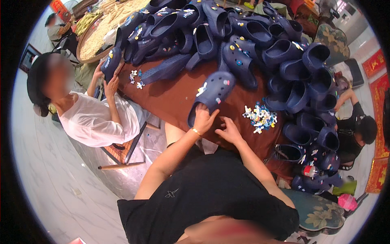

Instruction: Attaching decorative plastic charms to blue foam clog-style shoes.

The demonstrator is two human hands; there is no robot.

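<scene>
Left fingers (201, 108), tucked inside, clamp a navy clog (215, 86); right fingers (226, 120) curve apart nearby.

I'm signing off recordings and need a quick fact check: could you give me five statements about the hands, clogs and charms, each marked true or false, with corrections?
1. The left hand holds a navy clog. True.
2. The right hand grips a second clog. False: it holds no clog and is just to the right of the left hand.
3. A pile of small charms lies to the right of the held clog. True.
4. The held clog is bare of charms. False: several show on it, including a white one.
5. The person in the white top also holds a clog. True.
</scene>
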